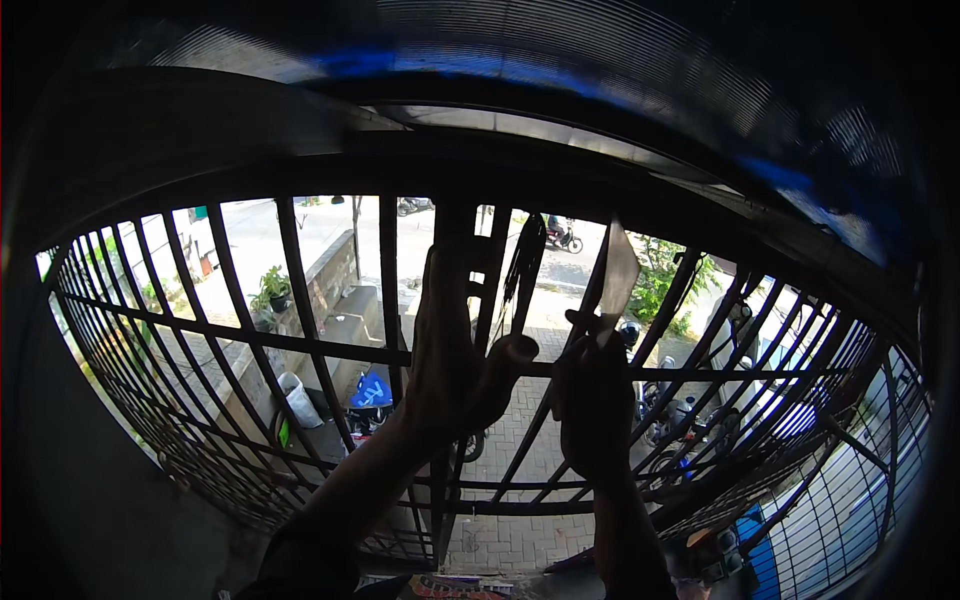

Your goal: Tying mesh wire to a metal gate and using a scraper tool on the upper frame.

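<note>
Raised against the dark metal gate (330, 348) is my left hand (455, 365), beside a thick upright post (455, 220). Its fingers stretch upward along the post and the thumb stands apart to the right, so it looks open. To the right, my right hand (597, 410) is closed around the handle of a tool with a broad, pale, pointed blade (621, 268). The blade points up toward the top rail; the exact kind of tool is too dark to tell. A dark bundle of thin strands (524, 265) hangs between the hands.
Beyond the bars are a paved path (515, 420), a low wall (330, 270), a white sack (298, 400), a blue bag (371, 390) and parked motorcycles (690, 410). A corrugated roof sheet (640, 60) hangs overhead. A mesh panel (850, 500) stands at the lower right.
</note>
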### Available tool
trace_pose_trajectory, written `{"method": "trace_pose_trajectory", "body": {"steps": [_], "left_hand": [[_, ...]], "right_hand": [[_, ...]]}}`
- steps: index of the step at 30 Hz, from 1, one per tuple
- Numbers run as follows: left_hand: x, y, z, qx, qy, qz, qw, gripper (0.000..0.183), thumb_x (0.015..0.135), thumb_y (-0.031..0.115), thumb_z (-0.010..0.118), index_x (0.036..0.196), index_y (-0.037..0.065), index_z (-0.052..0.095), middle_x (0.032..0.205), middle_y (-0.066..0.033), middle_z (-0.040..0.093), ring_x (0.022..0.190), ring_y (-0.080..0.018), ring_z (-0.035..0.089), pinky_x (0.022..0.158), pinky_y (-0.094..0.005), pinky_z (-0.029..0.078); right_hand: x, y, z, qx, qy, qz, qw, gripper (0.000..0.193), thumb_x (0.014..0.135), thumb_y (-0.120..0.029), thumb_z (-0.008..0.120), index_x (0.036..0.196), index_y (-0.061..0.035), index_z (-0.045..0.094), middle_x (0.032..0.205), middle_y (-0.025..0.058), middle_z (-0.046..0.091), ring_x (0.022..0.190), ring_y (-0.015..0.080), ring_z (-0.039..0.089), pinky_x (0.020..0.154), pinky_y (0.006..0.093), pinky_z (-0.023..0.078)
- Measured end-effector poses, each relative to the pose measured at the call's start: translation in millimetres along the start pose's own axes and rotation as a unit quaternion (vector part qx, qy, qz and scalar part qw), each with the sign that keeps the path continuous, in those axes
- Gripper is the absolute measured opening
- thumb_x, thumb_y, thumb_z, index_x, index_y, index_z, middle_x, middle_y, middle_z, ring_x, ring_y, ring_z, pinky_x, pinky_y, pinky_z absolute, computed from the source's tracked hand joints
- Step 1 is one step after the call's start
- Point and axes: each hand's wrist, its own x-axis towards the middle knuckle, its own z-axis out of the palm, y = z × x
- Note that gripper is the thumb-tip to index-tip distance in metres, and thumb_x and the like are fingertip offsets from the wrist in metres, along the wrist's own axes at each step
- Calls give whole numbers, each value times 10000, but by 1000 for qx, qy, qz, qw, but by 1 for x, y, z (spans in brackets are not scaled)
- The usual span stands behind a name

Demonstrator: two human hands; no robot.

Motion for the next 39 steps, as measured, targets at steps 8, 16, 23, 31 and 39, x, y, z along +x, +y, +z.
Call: {"method": "trace_pose_trajectory", "body": {"steps": [8, 16, 23, 31, 39], "left_hand": [[41, -38, 17, 305, -2, 9, 952, 281, 846, 275, 599, 930, 10, 558, 587, -25, 553, 391, -54, 481, 339, -178, 363], [84, -28, -42, 403, -164, 166, 885, 245, 834, 263, 614, 1014, 97, 615, 689, -52, 605, 593, -129, 580, 526, -252, 469], [104, -49, -68, 349, -212, 298, 863, 288, 808, 267, 644, 1053, 120, 613, 895, -81, 614, 805, -196, 591, 651, -317, 486], [61, -44, -19, 425, -59, 269, 862, 237, 769, 161, 666, 976, 84, 578, 748, -55, 568, 647, -143, 534, 579, -288, 423], [41, -34, 9, 413, 1, 151, 898, 115, 755, 141, 674, 808, 63, 608, 645, -54, 564, 601, -134, 545, 560, -292, 447]], "right_hand": [[15, 1, -22, 165, 44, 129, 977, 157, 915, -147, 459, 1036, -49, 444, 662, -24, 479, 464, 12, 408, 394, 147, 334], [20, 22, -39, -92, 6, 34, 995, 201, 932, -210, 446, 941, -29, 533, 610, 12, 483, 504, 60, 457, 416, 211, 333], [40, 32, -31, -189, 33, -162, 968, 280, 952, -286, 389, 974, -48, 536, 520, -18, 411, 433, 40, 398, 391, 194, 297], [41, 32, -25, -131, -20, -78, 988, 141, 905, -144, 468, 932, -14, 515, 688, 58, 517, 505, 101, 485, 453, 232, 399], [44, 33, -23, -153, 1, -115, 981, 183, 913, -195, 462, 906, -19, 513, 611, 22, 476, 508, 85, 470, 464, 236, 398]]}}
